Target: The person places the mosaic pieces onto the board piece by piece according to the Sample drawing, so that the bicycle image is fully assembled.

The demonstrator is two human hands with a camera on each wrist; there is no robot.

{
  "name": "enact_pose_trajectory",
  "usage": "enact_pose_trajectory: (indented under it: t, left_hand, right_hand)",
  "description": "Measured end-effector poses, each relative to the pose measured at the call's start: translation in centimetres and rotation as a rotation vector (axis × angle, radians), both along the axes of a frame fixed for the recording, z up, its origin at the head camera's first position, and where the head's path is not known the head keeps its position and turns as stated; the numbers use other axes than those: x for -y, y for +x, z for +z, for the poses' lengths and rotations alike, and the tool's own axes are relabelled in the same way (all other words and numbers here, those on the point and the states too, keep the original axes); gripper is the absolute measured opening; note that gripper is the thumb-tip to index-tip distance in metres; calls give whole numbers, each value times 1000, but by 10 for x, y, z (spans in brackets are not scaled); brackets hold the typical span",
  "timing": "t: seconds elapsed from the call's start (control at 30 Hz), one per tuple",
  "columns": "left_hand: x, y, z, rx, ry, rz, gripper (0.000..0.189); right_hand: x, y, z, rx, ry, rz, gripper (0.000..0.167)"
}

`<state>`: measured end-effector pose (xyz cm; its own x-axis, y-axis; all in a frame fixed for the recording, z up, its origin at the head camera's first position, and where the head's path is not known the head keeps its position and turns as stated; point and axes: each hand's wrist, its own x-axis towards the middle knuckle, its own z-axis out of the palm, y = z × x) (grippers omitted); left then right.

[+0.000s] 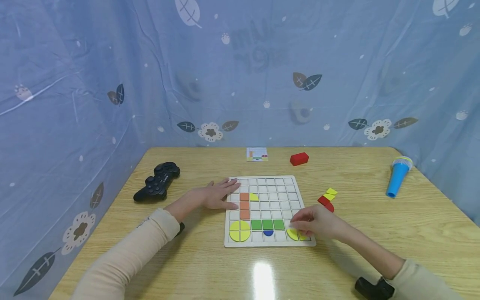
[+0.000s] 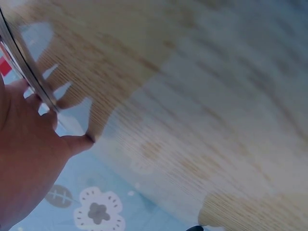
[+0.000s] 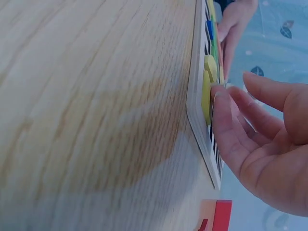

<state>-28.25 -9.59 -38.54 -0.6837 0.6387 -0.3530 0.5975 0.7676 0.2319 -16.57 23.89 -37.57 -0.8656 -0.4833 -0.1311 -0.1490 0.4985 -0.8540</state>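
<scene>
A white grid board (image 1: 270, 243) lies on the table with flat coloured pieces in its cells. My left hand (image 1: 219, 196) rests with spread fingers at the board's left edge; the left wrist view shows its thumb (image 2: 77, 143) apart from the other fingers. Over the board's lower right corner, my right hand (image 1: 318, 223) touches a yellow piece (image 3: 206, 96) with a fingertip. Part of the yellow pieces (image 1: 293, 234) there is hidden by that hand. Also on the board are green squares (image 1: 267, 224), orange squares (image 1: 245, 205), a blue half circle (image 1: 268, 233) and a yellow circle (image 1: 234, 236) of quarter pieces.
Loose yellow (image 1: 331, 191) and red pieces (image 1: 323, 201) lie right of the board. Behind it are a pattern card (image 1: 257, 154) and a red block (image 1: 299, 158). A black game controller (image 1: 157, 182) sits left, a blue toy microphone (image 1: 398, 179) far right.
</scene>
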Motion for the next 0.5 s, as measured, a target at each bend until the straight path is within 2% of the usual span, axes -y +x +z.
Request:
enact_pose_trajectory:
  t: [0.33, 0.5]
  left_hand:
    - [0, 1, 0, -4, -8, 8, 84]
    - [0, 2, 2, -9, -16, -3, 83]
  right_hand:
    - [4, -1, 1, -15, 10, -26, 18]
    - [8, 1, 3, 38, -24, -19, 28]
